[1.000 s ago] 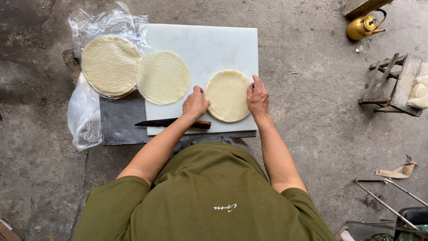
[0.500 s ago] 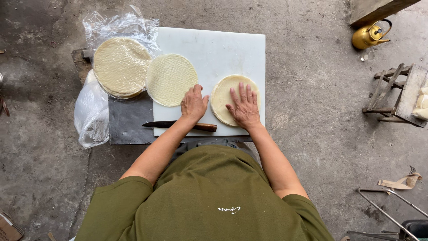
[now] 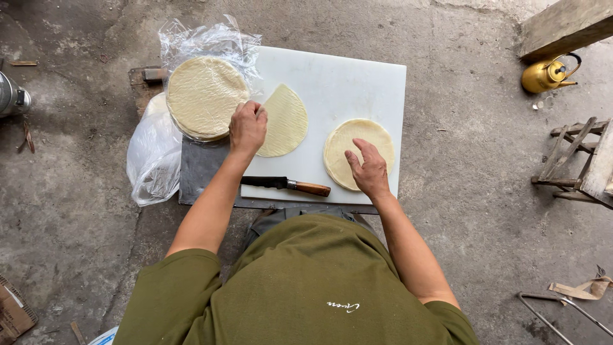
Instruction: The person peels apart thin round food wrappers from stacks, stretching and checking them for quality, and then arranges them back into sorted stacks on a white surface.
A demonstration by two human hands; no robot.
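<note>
Head view looks straight down on a white cutting board (image 3: pixel 338 83) set on the concrete floor, with the person in an olive shirt crouched at its near edge. Left hand (image 3: pixel 248 128) is pinched shut on the edge of a thin pale dough wrapper (image 3: pixel 284 121), which lies folded or lifted along its left side so that it shows as a half-round shape on the board, just beside the stack of round wrappers (image 3: pixel 204 96) resting on crinkled clear plastic (image 3: pixel 153 160). Right hand (image 3: pixel 369 169) lies open, fingers spread, resting flat on the near edge of a second round wrapper (image 3: pixel 359 152) at the right of the board, holding nothing. The two hands are well apart. A knife with a dark blade and wooden handle (image 3: pixel 287 185) lies along the board's near edge between the forearms. A brass kettle (image 3: pixel 546 75) and a wooden rack (image 3: pixel 575 160) stand well off to the right. The sheet looks thin and soft, so I judge that a hard or one-sided pull from the pinch could tear it or crease it onto itself. It might also drag or stick against the stack beside it. Either forearm sweeping low could knock the knife off the board.
</note>
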